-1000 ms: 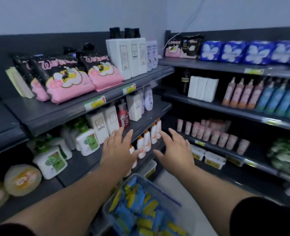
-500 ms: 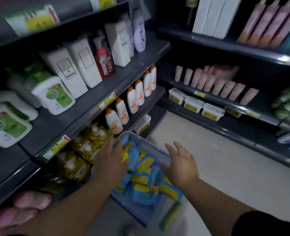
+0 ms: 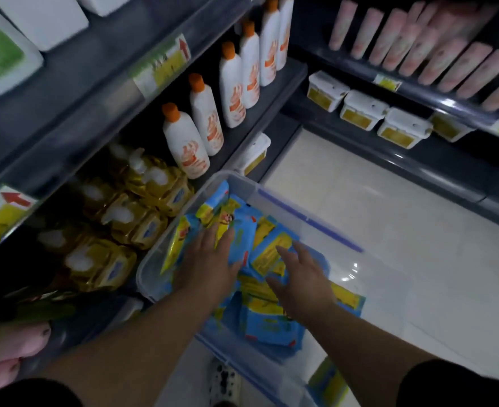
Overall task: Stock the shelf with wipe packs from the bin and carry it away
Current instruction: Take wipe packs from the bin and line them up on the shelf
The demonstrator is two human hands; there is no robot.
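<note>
**Head view, looking down the aisle.** Nearest, two bare forearms reach from dark sleeves into a clear plastic bin (image 3: 242, 180) set low in the aisle, just beside the bottom shelf (image 3: 75, 327).

- **Left hand:** The left hand (image 3: 210, 268) lies palm down on the blue-and-yellow wipe packs (image 3: 267, 324) near the bin's left edge. Its fingers are straight and spread, and it grips nothing.
- **Right hand:** The right hand (image 3: 301, 277) is likewise open, with fingers spread over the packs at the bin's middle. Whether it touches them cannot be told.
- **Packs:** They lie loosely heaped and cover most of the bin's bottom.
- **Near shelves:** Beyond the bin's left edge, yellow pouches (image 3: 142, 207) crowd the bottom shelf. Above them, white bottles (image 3: 204, 116) with orange caps stand in a row near the front edge of their shelf.
- **Far shelves:** Past the pale floor (image 3: 403, 207), white tubs (image 3: 362, 110) and pink tubes (image 3: 418, 45) line the facing shelves.

**Progress, as a judgement:** No blue packs show on any shelf in view, and the bin looks well filled, so stocking seems barely begun. A pack is not yet gripped. Placing the packs and carrying the bin away both remain.
</note>
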